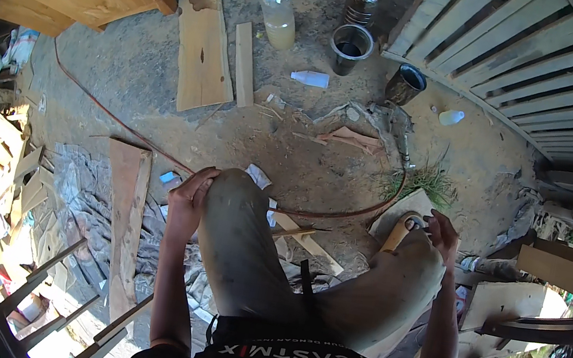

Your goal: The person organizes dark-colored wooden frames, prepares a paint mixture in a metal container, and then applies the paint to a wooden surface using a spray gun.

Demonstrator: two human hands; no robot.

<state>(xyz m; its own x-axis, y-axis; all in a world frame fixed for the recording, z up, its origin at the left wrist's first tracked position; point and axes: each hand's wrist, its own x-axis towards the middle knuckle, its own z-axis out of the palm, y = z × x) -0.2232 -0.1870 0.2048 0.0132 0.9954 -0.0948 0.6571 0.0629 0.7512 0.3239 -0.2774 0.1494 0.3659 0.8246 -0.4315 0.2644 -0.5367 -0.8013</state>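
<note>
One pale, slatted panel [508,53] rises beyond smudged cloth trousers [241,224] with two rounded knees. One thin brown hose [125,123] curves beneath the left knee. The left hand [192,190] rests there, fingers together; the right hand [444,236] curls by the other. Whether either pinches anything, I cannot tell. Two tall plastic bottles [279,22] stand ahead; two small white bottles [311,78] lie nearby.
</note>
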